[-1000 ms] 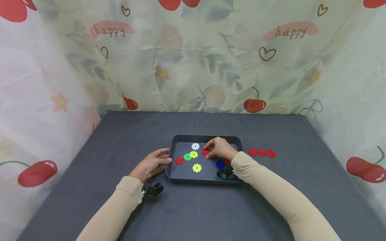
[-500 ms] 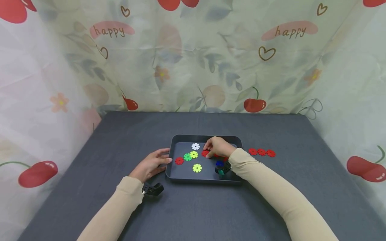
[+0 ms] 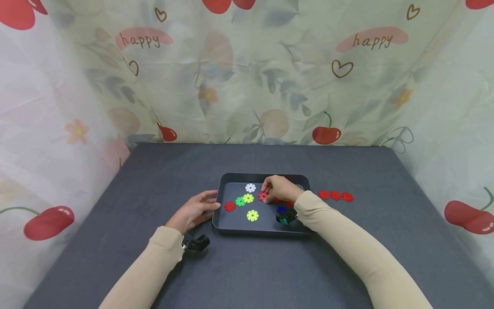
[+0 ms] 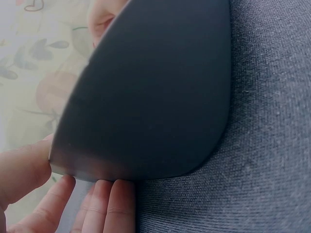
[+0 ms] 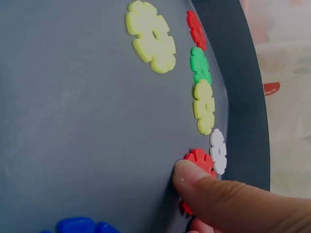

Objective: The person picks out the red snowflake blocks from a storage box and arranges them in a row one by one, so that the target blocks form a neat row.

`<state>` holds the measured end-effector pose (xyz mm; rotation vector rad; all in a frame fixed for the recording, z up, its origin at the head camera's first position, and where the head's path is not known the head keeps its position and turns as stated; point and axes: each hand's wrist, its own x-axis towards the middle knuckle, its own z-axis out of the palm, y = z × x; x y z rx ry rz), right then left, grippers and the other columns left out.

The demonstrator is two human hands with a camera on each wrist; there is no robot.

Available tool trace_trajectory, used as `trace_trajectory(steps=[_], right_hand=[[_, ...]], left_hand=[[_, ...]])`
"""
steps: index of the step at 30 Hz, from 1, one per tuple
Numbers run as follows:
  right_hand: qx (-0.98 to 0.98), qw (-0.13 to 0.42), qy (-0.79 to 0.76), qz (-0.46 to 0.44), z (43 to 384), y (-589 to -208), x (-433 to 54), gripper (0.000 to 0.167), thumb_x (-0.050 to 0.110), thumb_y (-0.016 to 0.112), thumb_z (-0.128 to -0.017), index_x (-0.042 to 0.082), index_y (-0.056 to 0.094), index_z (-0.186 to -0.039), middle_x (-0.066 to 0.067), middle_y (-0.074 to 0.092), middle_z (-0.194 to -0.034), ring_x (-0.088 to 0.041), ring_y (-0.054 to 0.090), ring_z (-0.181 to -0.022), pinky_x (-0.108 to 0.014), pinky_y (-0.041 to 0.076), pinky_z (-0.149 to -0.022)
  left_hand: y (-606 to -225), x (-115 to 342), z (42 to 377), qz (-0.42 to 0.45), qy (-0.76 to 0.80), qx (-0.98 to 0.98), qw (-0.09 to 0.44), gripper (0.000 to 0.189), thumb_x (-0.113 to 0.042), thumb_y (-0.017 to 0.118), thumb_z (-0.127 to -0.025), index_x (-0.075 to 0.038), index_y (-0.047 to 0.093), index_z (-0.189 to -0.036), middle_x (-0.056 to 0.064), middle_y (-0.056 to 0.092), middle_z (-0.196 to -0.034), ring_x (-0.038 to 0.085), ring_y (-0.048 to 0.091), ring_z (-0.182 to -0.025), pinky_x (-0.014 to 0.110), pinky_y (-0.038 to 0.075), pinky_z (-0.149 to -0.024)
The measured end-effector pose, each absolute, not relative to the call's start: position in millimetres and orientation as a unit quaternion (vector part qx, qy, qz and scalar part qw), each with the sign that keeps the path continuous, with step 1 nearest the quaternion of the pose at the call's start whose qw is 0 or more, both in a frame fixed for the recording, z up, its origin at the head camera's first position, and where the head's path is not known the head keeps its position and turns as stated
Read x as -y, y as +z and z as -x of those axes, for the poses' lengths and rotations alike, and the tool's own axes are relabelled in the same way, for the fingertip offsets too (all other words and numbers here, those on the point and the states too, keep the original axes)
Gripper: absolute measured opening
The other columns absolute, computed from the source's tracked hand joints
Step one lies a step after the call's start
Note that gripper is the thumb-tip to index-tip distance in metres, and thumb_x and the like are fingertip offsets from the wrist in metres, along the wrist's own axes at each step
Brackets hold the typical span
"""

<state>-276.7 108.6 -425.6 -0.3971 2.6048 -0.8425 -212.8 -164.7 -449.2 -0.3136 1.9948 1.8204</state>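
My left hand [image 3: 194, 211] holds the left end of a dark shallow tray [image 3: 254, 232]. In the left wrist view the thumb [image 4: 23, 170] reaches over the rim, while fingertips press the outer wall [image 4: 146, 97]. Inside the tray my right hand [image 3: 283, 189] pinches a red notched, snowflake-shaped plastic disc [image 3: 263, 196]. Its thumb [image 5: 204, 187] covers part of that disc in the right wrist view, close beside a white disc [image 5: 218, 151]. Other red discs and a blue disc [image 3: 281, 209] are partly hidden under the right hand and its wrist camera.
Left in the tray lie a red disc [image 3: 230, 206], a green disc [image 3: 240, 201] touching a yellow disc [image 3: 248, 198], and a second yellow disc [image 3: 252, 215]. Three red discs [image 3: 335, 195] sit in a row right of the tray. A printed curtain [image 3: 247, 86] surrounds the dark table [image 3: 173, 171].
The right wrist has shifted slightly left, its camera now covering more of the blue disc. The right fingers stay on the red disc; the left hand and tray have not moved.
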Motion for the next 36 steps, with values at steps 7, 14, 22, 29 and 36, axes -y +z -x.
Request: trace_trajectory(steps=[7,14,22,29,36], right_hand=[[-0.918,0.167,-0.319,0.168,272,-423,-111,0.027,0.003,0.084,-0.072,0.006,0.067,-0.093,-0.005,0.065,-0.086,-0.014,0.058,-0.076,-0.023,0.05,-0.068],[-0.908,0.178,-0.334,0.18,270,-427,-112,0.026,0.007,0.085,-0.072,0.007,0.068,-0.091,-0.004,0.065,-0.086,-0.015,0.057,-0.077,-0.024,0.05,-0.068],[-0.907,0.188,-0.34,0.165,263,-417,-115,0.025,0.01,0.084,-0.074,0.01,0.072,-0.095,-0.002,0.068,-0.087,-0.014,0.059,-0.08,-0.026,0.05,-0.072],[-0.89,0.196,-0.385,0.149,258,-408,-126,0.028,0.011,0.08,-0.079,0.01,0.073,-0.106,-0.004,0.067,-0.094,-0.017,0.059,-0.083,-0.027,0.054,-0.072],[-0.87,0.168,-0.437,0.156,254,-385,-149,0.031,0.012,0.076,-0.083,0.007,0.069,-0.113,-0.007,0.069,-0.097,-0.026,0.064,-0.088,-0.039,0.057,-0.082]], left_hand=[[-449,163,213,0.117,0.652,-0.72,0.206,0.06,-0.009,0.066,-0.092,-0.016,0.04,-0.146,0.016,0.04,-0.149,0.033,0.043,-0.135,0.053,0.037,-0.11],[-448,164,212,0.116,0.654,-0.718,0.206,0.061,-0.008,0.065,-0.092,-0.014,0.039,-0.147,0.017,0.04,-0.149,0.033,0.043,-0.135,0.053,0.038,-0.109],[-448,164,211,0.115,0.657,-0.716,0.206,0.061,-0.007,0.065,-0.092,-0.014,0.04,-0.146,0.017,0.041,-0.149,0.033,0.043,-0.134,0.053,0.038,-0.109],[-448,165,210,0.118,0.653,-0.719,0.208,0.061,-0.008,0.066,-0.091,-0.015,0.04,-0.146,0.017,0.04,-0.149,0.033,0.044,-0.133,0.053,0.039,-0.109],[-448,164,211,0.124,0.651,-0.72,0.209,0.063,-0.009,0.068,-0.09,-0.016,0.041,-0.146,0.016,0.041,-0.149,0.032,0.045,-0.133,0.052,0.038,-0.109]])
